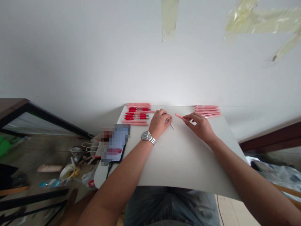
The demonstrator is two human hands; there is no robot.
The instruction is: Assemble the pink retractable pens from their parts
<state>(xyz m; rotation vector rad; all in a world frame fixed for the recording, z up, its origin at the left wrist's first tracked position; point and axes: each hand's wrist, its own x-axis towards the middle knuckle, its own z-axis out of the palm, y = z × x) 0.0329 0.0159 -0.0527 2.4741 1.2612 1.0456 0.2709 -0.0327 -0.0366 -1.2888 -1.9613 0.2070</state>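
My left hand, with a metal watch on its wrist, is closed in a pinch above the table. A thin white stick sticks out below its fingertips. Opposite it, my right hand pinches a short pink tube that points up and to the left. The two hands are a little apart. To the left of my left hand lie several red pens with clear parts, among slim pink sticks. One pink stick reaches behind my left hand, where its end is hidden.
A bundle of pink sticks lies at the table's back right. A blurred phone with a cable rests at the left edge of the white table. The wall stands right behind. Left on the floor are a cup and cables.
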